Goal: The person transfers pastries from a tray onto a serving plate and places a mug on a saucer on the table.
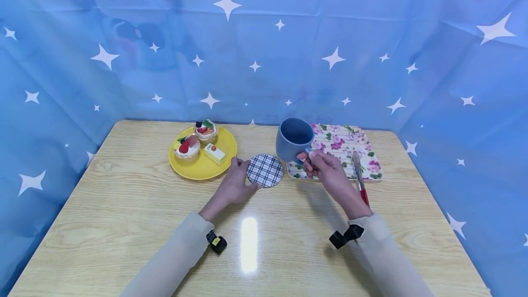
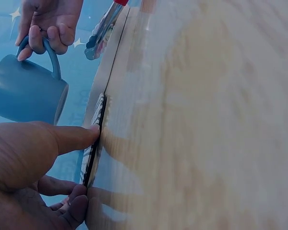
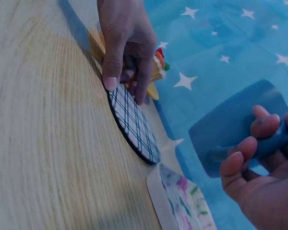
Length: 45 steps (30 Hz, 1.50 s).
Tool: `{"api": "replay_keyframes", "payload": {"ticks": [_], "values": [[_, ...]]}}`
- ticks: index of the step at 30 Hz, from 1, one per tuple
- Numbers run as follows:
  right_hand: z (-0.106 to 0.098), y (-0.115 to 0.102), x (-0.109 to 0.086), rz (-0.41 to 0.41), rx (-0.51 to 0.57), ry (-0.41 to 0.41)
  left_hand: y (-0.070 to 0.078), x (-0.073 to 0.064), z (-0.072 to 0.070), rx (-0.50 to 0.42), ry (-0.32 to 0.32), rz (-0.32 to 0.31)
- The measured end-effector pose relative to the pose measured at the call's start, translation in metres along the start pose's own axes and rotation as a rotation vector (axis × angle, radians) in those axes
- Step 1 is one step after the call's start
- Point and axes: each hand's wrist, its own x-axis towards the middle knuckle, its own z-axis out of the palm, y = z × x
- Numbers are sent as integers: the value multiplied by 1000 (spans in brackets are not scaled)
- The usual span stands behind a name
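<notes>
My left hand [image 1: 235, 182] spans a round plaid coaster [image 1: 265, 170] on the table, thumb on its near edge and fingers at its far left edge. In the left wrist view the thumb touches the rim of the coaster [image 2: 93, 143], which lies flat or nearly so. My right hand [image 1: 330, 173] grips a blue mug [image 1: 292, 143] by its handle. The mug is held above the table, just right of the coaster and by the floral tray. In the right wrist view, fingers curl through the handle of the mug [image 3: 245, 124].
To the left, a yellow plate [image 1: 231, 143] bears two fruit-topped cupcakes [image 1: 188, 149] and a small cake slice [image 1: 215, 153]. A floral tray [image 1: 338, 148] lies at the right. On it rests a metal utensil with a red handle [image 1: 363, 196], resembling tongs. A blue star-patterned curtain [image 1: 255, 40] hangs behind the table.
</notes>
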Motion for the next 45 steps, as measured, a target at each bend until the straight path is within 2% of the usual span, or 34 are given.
{"api": "replay_keyframes", "payload": {"ticks": [5,13,23,31,45], "values": [[7,2,2,27,-49,2,0,1,-1,-8,-2,-1],[17,4,6,43,-68,-9,0,0,-1,-24,-9,-8],[31,8,8,71,-46,-35,1,0,-3,-19,-11,-31],[38,14,9,22,-36,-78,-1,1,0,-12,-9,-33],[48,21,3,73,-53,-86,0,2,0,1,-12,-34]]}}
